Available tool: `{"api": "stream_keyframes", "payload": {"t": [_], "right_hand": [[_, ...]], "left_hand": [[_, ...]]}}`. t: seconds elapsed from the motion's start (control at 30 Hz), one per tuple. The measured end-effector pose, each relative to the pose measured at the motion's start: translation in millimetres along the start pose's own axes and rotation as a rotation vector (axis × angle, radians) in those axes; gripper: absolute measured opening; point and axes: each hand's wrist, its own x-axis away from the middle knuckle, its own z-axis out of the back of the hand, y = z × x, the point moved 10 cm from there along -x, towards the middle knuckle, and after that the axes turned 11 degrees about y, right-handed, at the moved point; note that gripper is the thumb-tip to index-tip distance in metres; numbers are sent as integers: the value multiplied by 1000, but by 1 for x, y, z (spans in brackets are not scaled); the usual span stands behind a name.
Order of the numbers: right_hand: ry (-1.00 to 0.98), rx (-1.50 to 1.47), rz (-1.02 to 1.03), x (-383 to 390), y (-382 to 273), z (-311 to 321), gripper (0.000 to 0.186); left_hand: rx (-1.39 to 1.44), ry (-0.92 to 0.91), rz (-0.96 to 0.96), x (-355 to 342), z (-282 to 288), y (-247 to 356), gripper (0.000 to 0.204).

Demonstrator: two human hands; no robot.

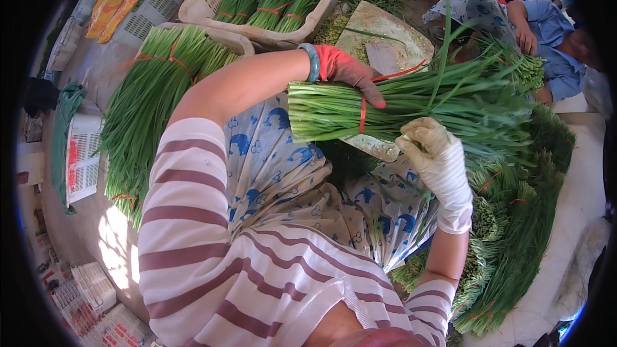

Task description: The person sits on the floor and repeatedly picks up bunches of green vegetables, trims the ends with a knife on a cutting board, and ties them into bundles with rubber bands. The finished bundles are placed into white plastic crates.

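In the upper centre, our left hand (347, 71) clasps likely bruisable greens (418, 106), sensibly at the band (362, 122); our right hand (437, 154)'s grip is unclear.

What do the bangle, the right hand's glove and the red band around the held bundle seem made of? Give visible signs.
Bangle: perhaps polished stone or glass; smooth, glossy, bluish-green.
White glove: probably thin rubber, fairly matte; it clings in fine wrinkles.
Red band: possibly plastic tape or rubber; thin and bright, finish unclear.

Left arm (241, 90): elbow bent, forearm angled across the front
Left hand (347, 69): red-gloved, fingers directed right and downward
Right forearm (447, 252): raised, upright
Right hand (437, 154): white-gloved, fingers curled inward
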Motion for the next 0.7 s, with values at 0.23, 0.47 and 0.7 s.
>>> {"api": "stream_keyframes", "payload": {"t": [0.23, 0.47, 0.7], "right_hand": [[2, -258, -391, 11, 73, -24, 8], [250, -570, -610, -10, 87, -33, 20], [177, -380, -164, -25, 42, -73, 26]], "left_hand": [[-604, -2, -54, -65, 78, -70, 59], [-863, 776, -334, 21, 78, 60, 60], [254, 589, -570, 20, -55, -36, 33]]}}
